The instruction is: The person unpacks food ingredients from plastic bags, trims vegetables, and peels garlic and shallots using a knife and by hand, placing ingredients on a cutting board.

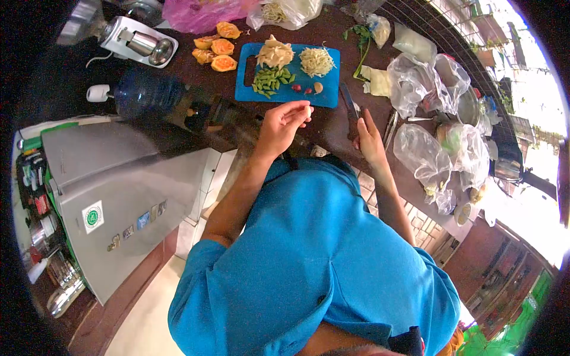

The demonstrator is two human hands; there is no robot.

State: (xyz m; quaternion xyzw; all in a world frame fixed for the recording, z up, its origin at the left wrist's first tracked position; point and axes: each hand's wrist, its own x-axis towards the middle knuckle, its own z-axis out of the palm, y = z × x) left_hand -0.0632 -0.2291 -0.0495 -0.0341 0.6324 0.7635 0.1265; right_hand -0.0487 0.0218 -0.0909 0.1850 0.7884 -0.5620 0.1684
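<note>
Head view: the left hand is curling inward, its fingertips closing on a small pale piece near the blue cutting board. The piece is looking light and firm, probably a little slippery (small things often are), so a pinch across its sides should be suiting it best. The right hand is reaching beside the dark, straight knife, thumb and fingers mostly extended; whether they are gripping its handle, I cannot tell. The knife is probably stiff and fairly light, its handle offering the safe hold. On the board, thin pale slices are lying far left, looking floppy and easily torn, while a stringy shredded heap is sitting far right, loose and likely damp. Slender green pieces are spreading nearer left; glossy red bulbs and a smooth tan clove are resting near the front edge. Crinkled clear bags are slumping at right.
</note>
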